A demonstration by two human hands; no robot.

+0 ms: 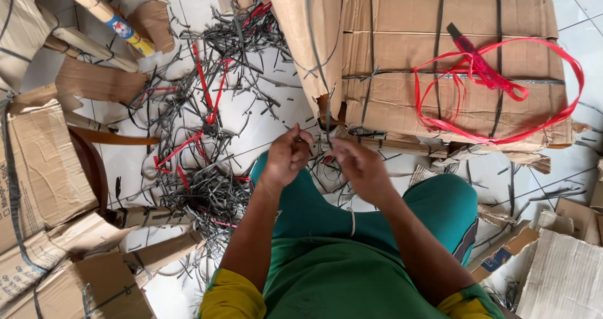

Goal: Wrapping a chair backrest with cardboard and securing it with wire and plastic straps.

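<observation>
Your left hand (286,156) and right hand (358,165) sit close together above your knees, both with fingers curled in and pinching a thin black strap (326,115); the fingertips nearly meet around it. The strap runs up from your hands along the near left corner of the cardboard bundle (402,86), a flat stack of folded boxes lying on the floor right in front of you and bound by several more black straps crossing its top. Just how tight your grip is cannot be told, as your fingers hide the strap between them.

On top of the bundle, toward its right edge, lies a loop of red tape (496,86), with a dark-handled cutter (461,43) resting at the loop's upper left. A loose sheet of cardboard (308,36) leans against the bundle's left edge. Left of your hands, a heap of cut black and red strap scraps (207,137) spreads across the white tile floor (270,115). More tied boxes (44,168) are stacked along the left edge, and others lie at the lower right
</observation>
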